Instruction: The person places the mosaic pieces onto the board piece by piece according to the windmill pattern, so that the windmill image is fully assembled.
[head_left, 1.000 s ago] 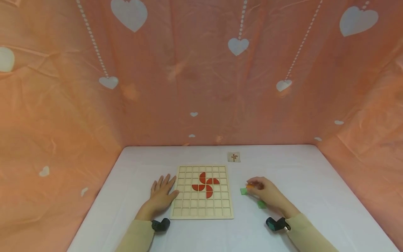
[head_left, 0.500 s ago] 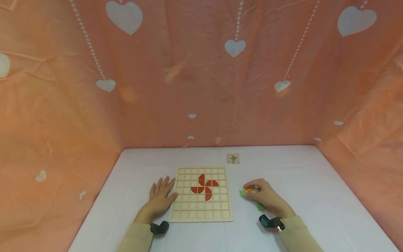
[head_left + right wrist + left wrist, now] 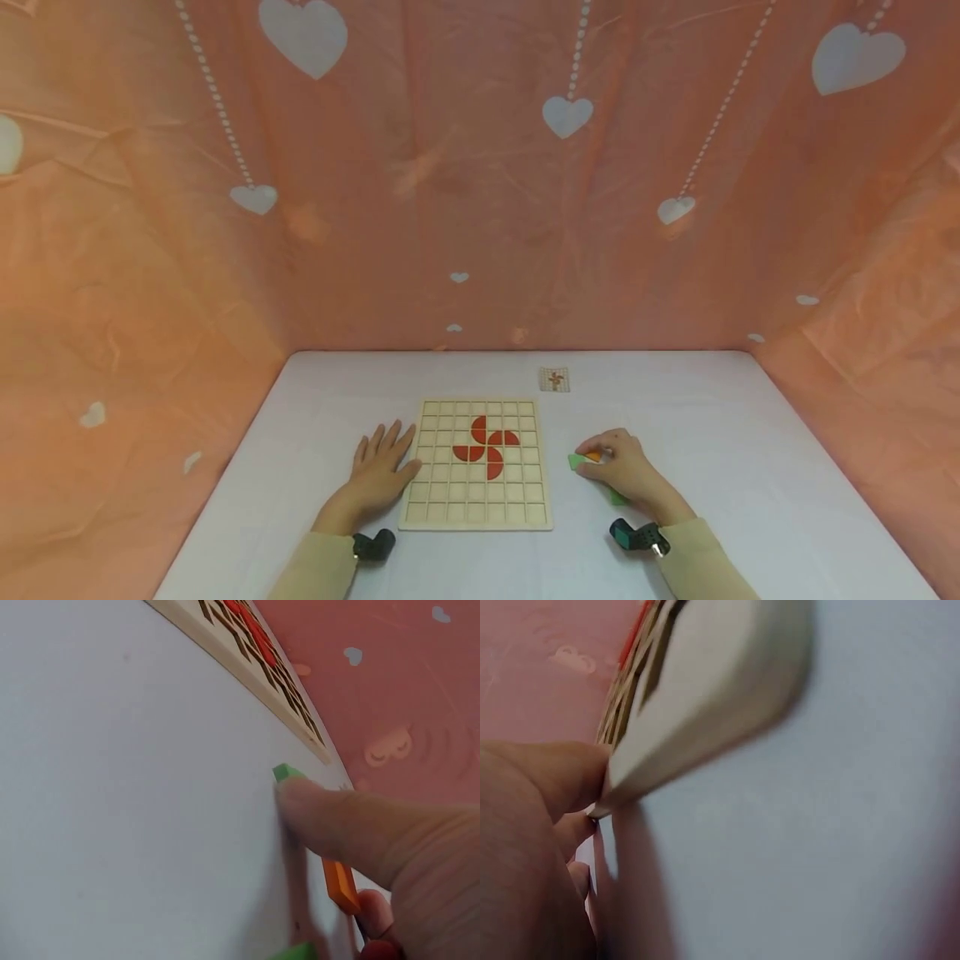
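In the head view, a pale wooden grid board lies flat, with red quarter-round pieces forming a pinwheel. My left hand has its fingers spread at the board's left side. Its thumb touches the board's edge in the left wrist view. Right of the board, my right hand pinches a green tile between thumb and bent finger. The thumb hides most of that tile in the right wrist view. An orange piece lies behind the thumb, partly hidden.
A second green tile lies under the right wrist. Behind the board is a small card printed with a pinwheel grid. The white table meets an orange cloth backdrop with hearts at its back and sides.
My right hand has moved a little toward the board, its thumb and finger closing around the green tile. The orange piece has shifted slightly nearer to me. My left hand keeps its place by the board.
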Demonstrator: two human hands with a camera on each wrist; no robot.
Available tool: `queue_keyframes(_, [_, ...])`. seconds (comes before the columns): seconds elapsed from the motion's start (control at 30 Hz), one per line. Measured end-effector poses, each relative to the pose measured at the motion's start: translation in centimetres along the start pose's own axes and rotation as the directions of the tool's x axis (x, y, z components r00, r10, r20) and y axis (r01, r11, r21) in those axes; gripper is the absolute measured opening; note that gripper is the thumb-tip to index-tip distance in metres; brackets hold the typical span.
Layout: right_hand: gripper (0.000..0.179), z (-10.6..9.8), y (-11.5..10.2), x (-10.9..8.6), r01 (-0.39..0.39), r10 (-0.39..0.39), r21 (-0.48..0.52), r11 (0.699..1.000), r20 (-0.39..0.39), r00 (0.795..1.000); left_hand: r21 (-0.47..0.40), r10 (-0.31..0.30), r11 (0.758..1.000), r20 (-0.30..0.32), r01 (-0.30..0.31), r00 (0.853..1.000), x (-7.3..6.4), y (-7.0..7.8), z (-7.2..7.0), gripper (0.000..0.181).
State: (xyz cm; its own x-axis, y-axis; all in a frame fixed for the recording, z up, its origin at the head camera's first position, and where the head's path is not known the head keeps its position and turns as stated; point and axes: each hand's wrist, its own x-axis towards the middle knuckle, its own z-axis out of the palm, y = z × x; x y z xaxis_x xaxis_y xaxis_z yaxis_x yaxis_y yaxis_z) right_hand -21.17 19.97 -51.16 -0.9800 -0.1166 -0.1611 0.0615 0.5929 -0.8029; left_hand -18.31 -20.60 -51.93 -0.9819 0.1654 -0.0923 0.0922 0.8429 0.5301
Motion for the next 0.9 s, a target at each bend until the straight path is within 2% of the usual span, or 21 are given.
queue_keyframes(0.2, [0.018,0.0,-0.5,-0.3,0.012,-0.012,-0.037,0.999,-0.006,1.000,0.012,-0.002,1.000,0.027,0.002,1.000,-0.5,0.2,-0.2,0.063])
queue_keyframes(0.33, [0.015,-0.4,-0.9,-0.5,0.060,-0.061,-0.096,0.994,-0.005,0.998,0.015,0.004,1.000,0.021,-0.004,1.000,-0.7,0.6,-0.4,0.063])
queue_keyframes(0.6, [0.013,-0.4,-1.1,-0.1,0.223,-0.236,-0.280,0.934,-0.011,0.972,-0.036,-0.010,0.999,-0.014,0.009,1.000,-0.7,1.0,-1.0,0.063])
queue_keyframes(0.73, [0.017,-0.4,-1.9,-0.3,0.246,-0.258,-0.254,0.936,-0.015,0.966,-0.034,-0.008,0.999,-0.023,0.007,1.000,-0.3,1.2,-1.0,0.060])
queue_keyframes(0.9, [0.018,0.2,-3.7,-0.6,0.253,-0.251,-0.132,0.958,0.030,0.968,0.064,-0.005,0.998,-0.039,0.008,0.999,0.5,1.3,-0.8,0.057])
